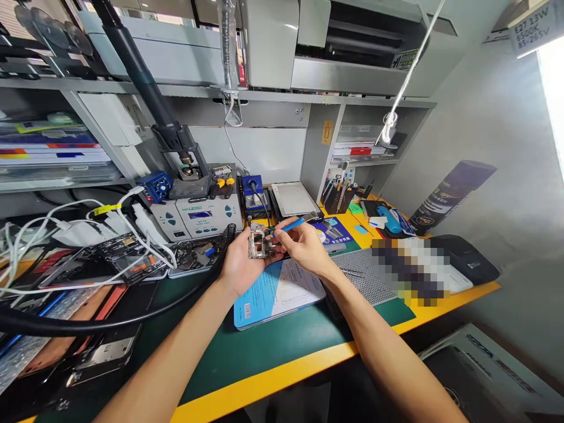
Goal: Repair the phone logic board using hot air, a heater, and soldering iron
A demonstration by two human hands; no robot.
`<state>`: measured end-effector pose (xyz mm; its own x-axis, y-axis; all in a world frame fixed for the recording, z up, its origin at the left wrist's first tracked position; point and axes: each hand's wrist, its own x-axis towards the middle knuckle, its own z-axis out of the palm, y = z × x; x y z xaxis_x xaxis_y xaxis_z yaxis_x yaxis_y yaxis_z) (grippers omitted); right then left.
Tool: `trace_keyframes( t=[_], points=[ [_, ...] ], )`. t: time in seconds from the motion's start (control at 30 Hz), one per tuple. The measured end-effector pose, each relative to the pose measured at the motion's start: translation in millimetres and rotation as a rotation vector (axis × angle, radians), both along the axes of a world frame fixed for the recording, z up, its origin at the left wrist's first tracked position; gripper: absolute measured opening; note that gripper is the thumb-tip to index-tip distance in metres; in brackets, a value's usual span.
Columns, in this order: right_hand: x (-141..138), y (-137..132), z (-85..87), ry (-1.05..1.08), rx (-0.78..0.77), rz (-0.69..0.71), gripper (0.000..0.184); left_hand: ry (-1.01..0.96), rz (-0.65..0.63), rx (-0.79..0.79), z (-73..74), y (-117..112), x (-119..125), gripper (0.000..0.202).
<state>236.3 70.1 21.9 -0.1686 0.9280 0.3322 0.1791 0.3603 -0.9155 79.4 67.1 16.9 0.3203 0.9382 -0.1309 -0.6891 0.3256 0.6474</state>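
Observation:
My left hand [242, 264] is closed around the edge of a small circuit board [256, 249], which it keeps raised above the bench. The board is crowded with tiny metal-coloured parts and has an opening near its middle. In my right hand [306, 249] is a slim blue-handled tool [291, 224], pinched between the fingers and slanting up to the right. Its working end lies by the board's right side, but the kind of tip and whether it touches are too small to tell. Under both hands lies a blue and white booklet [279, 294] on the green mat [264, 352].
A hot air station [198, 220] stands behind on the left, and a thick black hose [176, 308] crosses the mat. Tangled white cables [123, 217] lie left. Right are a perforated metal plate [374, 273], tool holder [339, 197] and spray can [449, 197].

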Motion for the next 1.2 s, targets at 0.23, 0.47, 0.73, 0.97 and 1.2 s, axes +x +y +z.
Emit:
trace_keyframes(
  t=[0.23, 0.47, 0.73, 0.97, 1.2],
  points=[
    [1.4, -3.6, 6.7, 0.003, -0.065, 0.109, 0.015, -0.001, -0.014, 0.018, -4.8, 2.0, -1.3, 0.039],
    [-0.6, -0.3, 2.5, 0.067, -0.026, 0.016, 0.019, 0.007, -0.012, 0.002, -5.2, 1.9, -1.3, 0.041],
    [2.1, -1.8, 2.0, 0.027, -0.084, 0.079, 0.014, 0.001, -0.010, 0.005, -3.4, 1.0, -1.1, 0.040],
    [0.7, 1.8, -3.1, 0.090, 0.031, -0.043, 0.019, 0.026, -0.018, 0.003, -4.6, 1.3, -0.8, 0.044],
    [-1.0, 0.2, -1.3, 0.115, -0.041, 0.044, 0.015, 0.022, -0.024, 0.026, -6.3, 1.0, -1.3, 0.041]
  ],
)
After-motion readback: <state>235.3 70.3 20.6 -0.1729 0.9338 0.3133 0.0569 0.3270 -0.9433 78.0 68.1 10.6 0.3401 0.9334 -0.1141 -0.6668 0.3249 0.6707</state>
